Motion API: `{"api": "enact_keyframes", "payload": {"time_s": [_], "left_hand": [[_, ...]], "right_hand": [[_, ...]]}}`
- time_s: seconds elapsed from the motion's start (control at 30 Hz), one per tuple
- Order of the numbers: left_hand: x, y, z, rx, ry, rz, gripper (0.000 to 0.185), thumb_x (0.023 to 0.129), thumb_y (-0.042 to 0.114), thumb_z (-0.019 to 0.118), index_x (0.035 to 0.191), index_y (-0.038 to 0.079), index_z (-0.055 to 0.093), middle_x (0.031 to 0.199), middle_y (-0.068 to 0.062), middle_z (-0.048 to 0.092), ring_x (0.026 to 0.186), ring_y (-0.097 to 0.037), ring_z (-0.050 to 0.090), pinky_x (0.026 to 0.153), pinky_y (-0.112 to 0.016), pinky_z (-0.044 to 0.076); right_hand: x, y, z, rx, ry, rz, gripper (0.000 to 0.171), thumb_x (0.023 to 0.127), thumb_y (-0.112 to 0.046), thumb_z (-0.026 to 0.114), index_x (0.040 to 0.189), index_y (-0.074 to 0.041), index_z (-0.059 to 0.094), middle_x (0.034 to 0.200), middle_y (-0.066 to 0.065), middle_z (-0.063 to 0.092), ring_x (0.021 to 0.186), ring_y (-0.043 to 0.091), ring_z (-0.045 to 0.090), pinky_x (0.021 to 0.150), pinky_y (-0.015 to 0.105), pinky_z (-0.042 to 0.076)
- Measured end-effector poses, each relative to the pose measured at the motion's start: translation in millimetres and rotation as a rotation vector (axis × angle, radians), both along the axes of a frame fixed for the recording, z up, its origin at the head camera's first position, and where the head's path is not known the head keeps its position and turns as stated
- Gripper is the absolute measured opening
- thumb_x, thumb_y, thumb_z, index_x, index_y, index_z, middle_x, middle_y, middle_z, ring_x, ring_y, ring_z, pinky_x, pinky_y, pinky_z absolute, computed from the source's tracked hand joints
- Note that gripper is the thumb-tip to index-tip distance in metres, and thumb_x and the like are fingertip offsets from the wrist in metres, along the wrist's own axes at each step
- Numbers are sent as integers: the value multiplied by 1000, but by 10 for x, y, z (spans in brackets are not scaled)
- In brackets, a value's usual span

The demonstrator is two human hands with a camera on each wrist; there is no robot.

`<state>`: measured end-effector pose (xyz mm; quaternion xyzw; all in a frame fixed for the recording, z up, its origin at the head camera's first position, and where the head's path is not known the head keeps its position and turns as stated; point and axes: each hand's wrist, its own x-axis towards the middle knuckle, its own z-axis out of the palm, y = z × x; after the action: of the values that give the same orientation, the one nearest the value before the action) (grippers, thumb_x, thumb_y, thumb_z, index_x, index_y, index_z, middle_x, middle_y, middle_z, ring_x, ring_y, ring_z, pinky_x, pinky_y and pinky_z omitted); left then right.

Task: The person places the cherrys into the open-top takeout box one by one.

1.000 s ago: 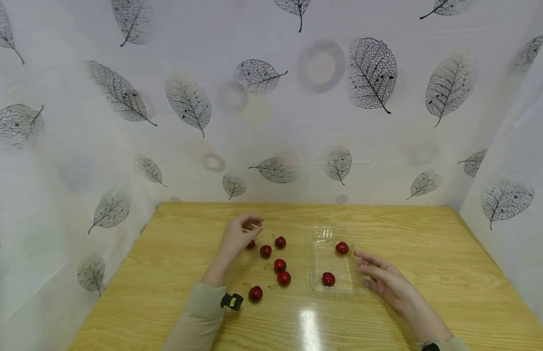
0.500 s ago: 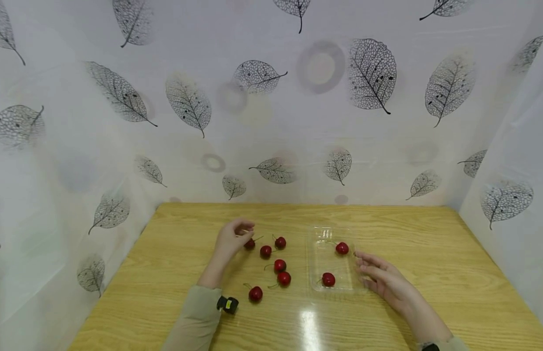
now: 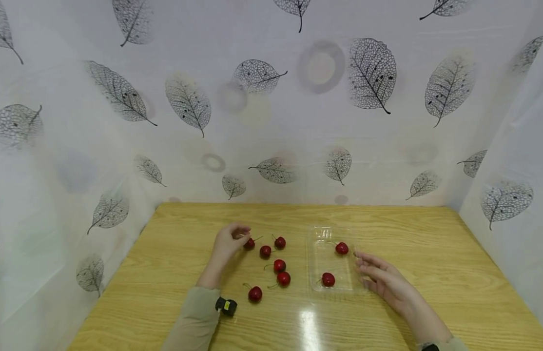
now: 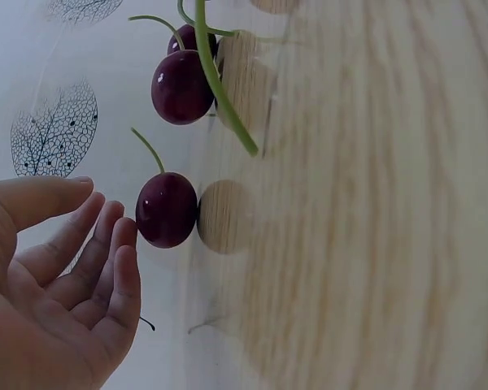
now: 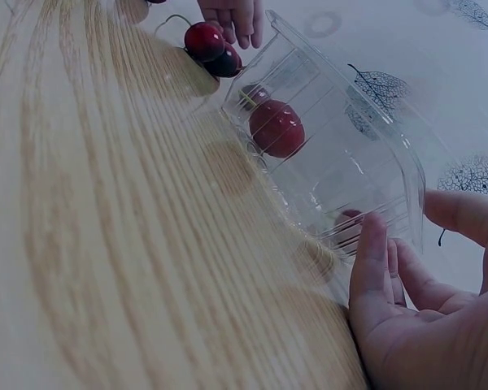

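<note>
Several red cherries with stems lie loose on the wooden table (image 3: 429,273). My left hand (image 3: 242,236) hovers beside the leftmost cherry (image 3: 249,243), fingers loosely bent. In the left wrist view the fingertips (image 4: 127,244) reach that cherry (image 4: 167,210) without curling round it, and my left hand (image 4: 106,218) holds nothing. A clear plastic tray (image 3: 324,261) to the right holds two cherries (image 3: 341,248) (image 3: 328,279). My right hand (image 3: 364,267) lies flat at the tray's right edge, straight fingers (image 5: 372,252) against the tray's wall (image 5: 350,154).
Other loose cherries (image 3: 279,265) (image 3: 255,293) lie between my left hand and the tray. White leaf-patterned sheeting (image 3: 271,122) walls the table at the back and on both sides. A small black-and-yellow device (image 3: 225,306) sits on my left wrist.
My left hand has drawn back a little and lowered its fingers beside the leftmost cherry. The right hand, the tray and the other cherries have not moved.
</note>
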<state>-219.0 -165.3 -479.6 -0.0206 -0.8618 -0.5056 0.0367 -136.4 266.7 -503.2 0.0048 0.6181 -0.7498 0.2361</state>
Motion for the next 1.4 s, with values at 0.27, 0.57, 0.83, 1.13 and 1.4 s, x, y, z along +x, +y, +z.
{"api": "enact_keyframes", "payload": {"time_s": [0.27, 0.57, 0.83, 1.13, 1.4], "left_hand": [[-4, -26, -41, -8, -34, 31, 19, 95, -1, 72, 113, -3, 75, 111, -21, 77, 105, -34, 71, 100, -49, 59], [-9, -59, -73, -6, -76, 52, 21, 94, 1, 75, 114, -1, 75, 115, -20, 74, 105, -33, 70, 100, -49, 58], [-27, -78, -128, -21, -110, 19, 22, 93, 4, 78, 114, 0, 74, 109, -18, 75, 102, -30, 70, 99, -48, 58], [-10, -44, -132, -94, -150, -37, 25, 93, 14, 81, 114, 2, 75, 105, -12, 74, 96, -23, 68, 91, -39, 57], [33, -9, -128, -120, -167, -98, 28, 90, 15, 85, 113, 4, 75, 104, -10, 75, 95, -20, 67, 89, -38, 58]], "right_hand": [[-9, -1, -11, 6, -3, -4, 48, 111, -15, 54, 158, -14, 46, 130, -13, 60, 116, 1, 63, 99, 21, 57], [-13, 2, -15, 8, -10, -4, 50, 111, -15, 54, 160, -13, 43, 130, -14, 60, 116, 0, 63, 99, 21, 57], [-10, -3, -25, -15, -27, -22, 37, 110, -13, 55, 145, -26, 59, 129, -14, 61, 115, 1, 64, 99, 21, 57], [-6, 8, -33, -25, -19, -18, 37, 110, -12, 55, 143, -27, 59, 129, -12, 59, 115, 1, 63, 99, 21, 58], [-13, 17, -29, -40, -14, -16, 33, 110, -11, 54, 133, -33, 63, 129, -12, 60, 114, 2, 64, 98, 21, 58]]}}
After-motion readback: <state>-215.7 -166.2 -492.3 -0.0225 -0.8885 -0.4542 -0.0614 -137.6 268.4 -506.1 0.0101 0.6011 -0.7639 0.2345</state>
